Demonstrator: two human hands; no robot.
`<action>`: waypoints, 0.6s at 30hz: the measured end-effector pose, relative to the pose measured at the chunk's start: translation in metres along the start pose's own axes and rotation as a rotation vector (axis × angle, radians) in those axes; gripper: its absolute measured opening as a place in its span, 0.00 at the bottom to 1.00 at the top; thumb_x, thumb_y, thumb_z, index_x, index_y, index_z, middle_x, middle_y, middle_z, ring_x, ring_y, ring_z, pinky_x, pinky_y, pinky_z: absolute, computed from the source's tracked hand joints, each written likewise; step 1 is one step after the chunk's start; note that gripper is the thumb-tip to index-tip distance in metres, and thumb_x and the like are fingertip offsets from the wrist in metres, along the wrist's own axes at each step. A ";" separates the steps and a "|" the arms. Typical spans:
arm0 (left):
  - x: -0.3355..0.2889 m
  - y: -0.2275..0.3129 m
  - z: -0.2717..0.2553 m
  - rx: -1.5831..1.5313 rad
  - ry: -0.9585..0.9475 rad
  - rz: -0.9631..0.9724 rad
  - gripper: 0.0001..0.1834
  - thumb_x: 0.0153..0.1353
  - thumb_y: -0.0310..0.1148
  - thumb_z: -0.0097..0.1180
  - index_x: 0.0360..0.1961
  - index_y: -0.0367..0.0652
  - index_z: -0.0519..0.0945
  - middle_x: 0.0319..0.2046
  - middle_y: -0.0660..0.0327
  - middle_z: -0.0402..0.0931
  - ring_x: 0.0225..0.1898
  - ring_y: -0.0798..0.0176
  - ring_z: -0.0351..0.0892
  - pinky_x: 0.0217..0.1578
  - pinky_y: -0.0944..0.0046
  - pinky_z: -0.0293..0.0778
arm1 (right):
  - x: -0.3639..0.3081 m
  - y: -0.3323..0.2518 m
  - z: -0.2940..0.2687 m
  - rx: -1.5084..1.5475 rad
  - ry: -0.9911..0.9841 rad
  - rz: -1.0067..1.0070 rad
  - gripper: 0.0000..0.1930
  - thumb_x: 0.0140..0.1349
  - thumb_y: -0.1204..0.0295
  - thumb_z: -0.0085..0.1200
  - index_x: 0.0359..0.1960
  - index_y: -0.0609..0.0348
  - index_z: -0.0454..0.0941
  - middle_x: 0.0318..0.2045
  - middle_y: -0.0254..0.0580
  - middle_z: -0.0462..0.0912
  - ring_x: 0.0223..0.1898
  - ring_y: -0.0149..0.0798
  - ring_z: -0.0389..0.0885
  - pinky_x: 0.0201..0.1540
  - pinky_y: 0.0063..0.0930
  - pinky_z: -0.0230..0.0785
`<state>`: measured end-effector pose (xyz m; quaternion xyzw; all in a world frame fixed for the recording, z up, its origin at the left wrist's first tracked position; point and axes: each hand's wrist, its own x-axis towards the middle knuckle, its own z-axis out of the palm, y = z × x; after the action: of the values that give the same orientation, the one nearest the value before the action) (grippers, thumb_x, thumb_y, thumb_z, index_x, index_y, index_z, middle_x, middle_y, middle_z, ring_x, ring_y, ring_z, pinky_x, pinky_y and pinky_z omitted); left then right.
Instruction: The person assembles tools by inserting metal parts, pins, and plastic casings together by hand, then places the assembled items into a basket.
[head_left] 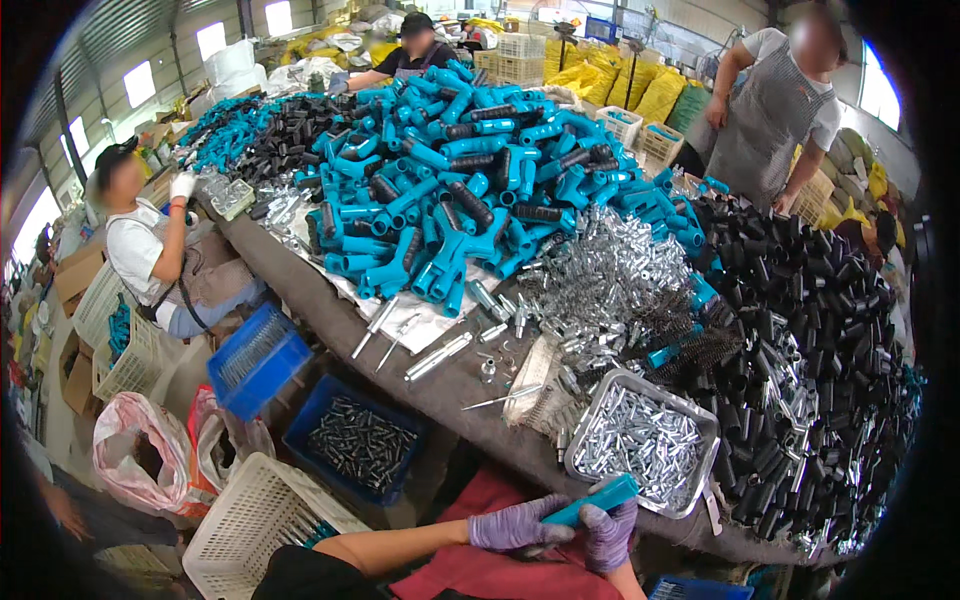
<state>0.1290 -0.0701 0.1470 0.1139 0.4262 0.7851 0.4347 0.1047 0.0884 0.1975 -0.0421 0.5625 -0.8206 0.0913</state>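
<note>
Both of my hands wear purple-grey knitted gloves and meet at the table's near edge. Between them is a teal plastic tool housing (597,498), tilted up to the right. My left hand (512,525) grips its lower left end, and my right hand (608,535) is closed round its right side. Just beyond my hands stands a metal tray (712,452) of small silver metal pins (640,440). A large heap of similar teal housings (430,170), some with black grips, covers the middle of the table. Silver metal fittings and springs (610,280) lie in front of that heap.
Black tubular parts (790,360) are piled at the right. Metal rods (438,357) lie on the near table edge (330,330). Blue crates (350,440), a cream basket (250,520) and sacks (140,450) stand at the lower left. Co-workers (150,240) are around the table.
</note>
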 end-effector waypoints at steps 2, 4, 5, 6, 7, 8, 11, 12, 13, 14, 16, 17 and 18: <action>0.005 0.002 0.011 0.767 0.565 0.603 0.34 0.55 0.46 0.54 0.59 0.45 0.58 0.38 0.58 0.71 0.34 0.62 0.75 0.34 0.62 0.72 | 0.004 0.005 -0.017 -0.155 0.005 0.056 0.21 0.42 0.65 0.66 0.35 0.57 0.70 0.26 0.32 0.74 0.27 0.31 0.74 0.33 0.28 0.68; -0.002 0.016 0.009 1.089 0.670 0.636 0.32 0.54 0.41 0.55 0.59 0.49 0.59 0.43 0.54 0.70 0.38 0.53 0.76 0.36 0.59 0.73 | 0.008 -0.008 -0.028 -0.213 -0.002 0.140 0.18 0.46 0.65 0.63 0.36 0.60 0.72 0.26 0.35 0.75 0.27 0.33 0.74 0.34 0.29 0.68; -0.003 0.011 0.001 1.236 0.697 0.655 0.31 0.55 0.41 0.53 0.60 0.52 0.59 0.42 0.54 0.70 0.37 0.51 0.75 0.35 0.58 0.73 | 0.015 -0.017 -0.044 -0.630 -0.062 0.031 0.17 0.48 0.65 0.62 0.36 0.61 0.73 0.26 0.36 0.75 0.28 0.34 0.74 0.35 0.28 0.68; -0.002 0.010 -0.004 1.384 0.714 0.669 0.30 0.56 0.40 0.51 0.60 0.54 0.59 0.41 0.54 0.70 0.36 0.49 0.75 0.33 0.57 0.74 | 0.022 -0.025 -0.065 -1.044 -0.111 -0.086 0.16 0.49 0.65 0.61 0.37 0.61 0.75 0.26 0.37 0.75 0.29 0.35 0.75 0.36 0.27 0.68; -0.007 0.018 0.000 1.355 0.711 0.611 0.29 0.56 0.37 0.50 0.60 0.56 0.59 0.41 0.54 0.70 0.36 0.49 0.74 0.33 0.56 0.73 | 0.030 -0.022 -0.093 -1.107 0.042 -0.216 0.16 0.49 0.65 0.60 0.37 0.60 0.75 0.26 0.40 0.76 0.30 0.37 0.75 0.37 0.29 0.69; -0.010 0.018 -0.001 1.355 0.711 0.615 0.29 0.56 0.37 0.50 0.60 0.56 0.59 0.41 0.54 0.70 0.36 0.49 0.74 0.33 0.56 0.73 | 0.038 -0.020 -0.117 -1.160 0.192 -0.347 0.16 0.49 0.64 0.59 0.37 0.60 0.76 0.27 0.42 0.76 0.31 0.40 0.76 0.38 0.31 0.69; -0.010 0.015 -0.004 1.276 0.741 0.500 0.27 0.58 0.36 0.49 0.60 0.56 0.61 0.41 0.54 0.70 0.39 0.49 0.74 0.35 0.57 0.73 | 0.048 -0.040 -0.139 -1.981 0.151 -0.286 0.15 0.47 0.65 0.58 0.36 0.58 0.76 0.28 0.46 0.77 0.33 0.47 0.76 0.39 0.37 0.68; -0.008 0.015 -0.005 1.206 0.703 0.558 0.26 0.58 0.36 0.49 0.59 0.56 0.61 0.41 0.53 0.70 0.40 0.49 0.73 0.37 0.57 0.72 | 0.051 -0.039 -0.139 -1.951 0.131 -0.225 0.14 0.47 0.64 0.57 0.35 0.57 0.76 0.29 0.47 0.77 0.34 0.49 0.75 0.39 0.39 0.68; -0.006 0.014 -0.005 1.137 0.663 0.613 0.26 0.59 0.36 0.49 0.59 0.56 0.62 0.41 0.52 0.70 0.40 0.48 0.73 0.38 0.58 0.72 | 0.054 -0.037 -0.139 -1.920 0.112 -0.165 0.14 0.46 0.64 0.57 0.33 0.57 0.76 0.29 0.48 0.77 0.34 0.51 0.75 0.38 0.42 0.67; -0.004 0.013 -0.004 1.136 0.663 0.616 0.26 0.59 0.36 0.49 0.59 0.56 0.62 0.41 0.52 0.70 0.40 0.48 0.73 0.38 0.58 0.72 | 0.056 -0.036 -0.141 -1.922 0.112 -0.167 0.14 0.46 0.64 0.57 0.33 0.57 0.76 0.29 0.48 0.77 0.34 0.51 0.75 0.38 0.42 0.67; -0.002 0.011 -0.003 1.045 0.636 0.630 0.25 0.59 0.36 0.48 0.59 0.54 0.62 0.43 0.51 0.69 0.44 0.48 0.72 0.43 0.59 0.69 | 0.060 -0.035 -0.145 -1.958 0.074 -0.127 0.13 0.46 0.64 0.57 0.31 0.56 0.75 0.29 0.47 0.77 0.34 0.49 0.76 0.38 0.40 0.68; -0.002 0.011 -0.003 1.043 0.648 0.634 0.25 0.59 0.36 0.48 0.59 0.54 0.62 0.43 0.51 0.69 0.44 0.48 0.72 0.43 0.59 0.69 | 0.061 -0.035 -0.143 -1.960 0.063 -0.136 0.13 0.46 0.64 0.57 0.31 0.56 0.75 0.29 0.47 0.77 0.34 0.49 0.76 0.38 0.40 0.68; -0.002 0.010 -0.002 0.999 0.626 0.618 0.25 0.60 0.36 0.48 0.59 0.53 0.62 0.45 0.51 0.69 0.46 0.49 0.71 0.45 0.59 0.68 | 0.062 -0.035 -0.141 -1.941 0.078 -0.160 0.13 0.45 0.63 0.57 0.31 0.56 0.75 0.28 0.47 0.77 0.33 0.49 0.76 0.37 0.40 0.67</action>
<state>0.1231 -0.0761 0.1538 0.1851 0.7928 0.5776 -0.0599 0.0167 0.2172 0.1768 -0.1097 0.9923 -0.0051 -0.0577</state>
